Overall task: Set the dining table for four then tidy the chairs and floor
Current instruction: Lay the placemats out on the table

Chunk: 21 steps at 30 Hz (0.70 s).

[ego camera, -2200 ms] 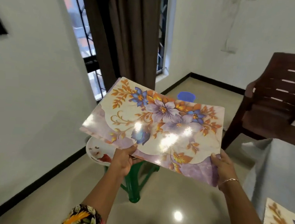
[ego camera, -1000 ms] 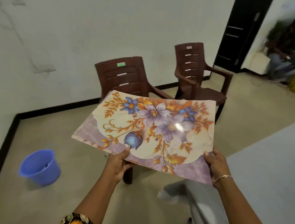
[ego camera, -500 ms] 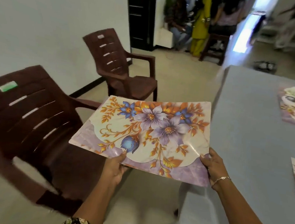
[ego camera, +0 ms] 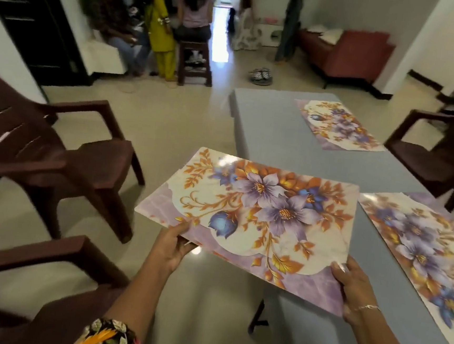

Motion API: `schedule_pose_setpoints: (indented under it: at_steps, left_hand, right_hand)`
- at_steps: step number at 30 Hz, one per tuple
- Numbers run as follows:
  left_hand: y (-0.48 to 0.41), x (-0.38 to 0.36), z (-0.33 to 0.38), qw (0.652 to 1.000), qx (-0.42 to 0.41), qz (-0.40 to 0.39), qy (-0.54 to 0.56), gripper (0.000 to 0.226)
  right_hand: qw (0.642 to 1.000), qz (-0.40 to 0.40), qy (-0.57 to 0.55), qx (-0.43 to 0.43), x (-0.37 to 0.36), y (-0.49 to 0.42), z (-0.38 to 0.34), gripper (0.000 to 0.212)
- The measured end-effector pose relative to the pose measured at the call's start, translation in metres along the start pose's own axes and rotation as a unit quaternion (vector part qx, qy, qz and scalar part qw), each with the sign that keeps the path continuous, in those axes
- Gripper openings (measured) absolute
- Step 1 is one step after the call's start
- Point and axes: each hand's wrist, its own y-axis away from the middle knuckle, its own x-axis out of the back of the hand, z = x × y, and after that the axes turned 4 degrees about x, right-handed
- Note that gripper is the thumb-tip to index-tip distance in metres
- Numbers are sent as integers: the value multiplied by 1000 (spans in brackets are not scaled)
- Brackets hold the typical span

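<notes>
I hold a floral placemat [ego camera: 257, 215] level in the air, partly over the left edge of the grey-clothed table [ego camera: 268, 126]. My left hand [ego camera: 171, 245] pinches its near left corner and my right hand [ego camera: 353, 284] grips its near right corner. Two more floral placemats lie flat on the table: one at the far right [ego camera: 337, 126], one at the near right [ego camera: 422, 249].
Brown plastic chairs stand around: one to the left [ego camera: 57, 157], one at the near left [ego camera: 46, 279], one right of the table [ego camera: 441, 160]. Several people sit and stand near a stool [ego camera: 194, 62] at the back. A red sofa [ego camera: 345, 56] and sandals [ego camera: 260, 76] lie beyond the table.
I have turned right from the window and wall toward the table, carrying the placemat in both hands. The placemat now reaches over the table's left edge.
</notes>
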Motion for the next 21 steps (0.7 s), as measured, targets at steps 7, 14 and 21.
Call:
schedule_pose_setpoints:
  at_steps: [7,14,21]
  left_hand:
    - [-78,-92,-17,978,107,-153,-88,19]
    - [-138,-141,3,960,114,-192,-172,19]
    - [-186,-181,-7,946,151,-215,-187,31]
  right_hand:
    - [986,154,-63,17,21,-17,3,32]
    - [960,243,-138,12,-2,-37,4,31]
    - [917,367,-155,28,-5,-59,4,35]
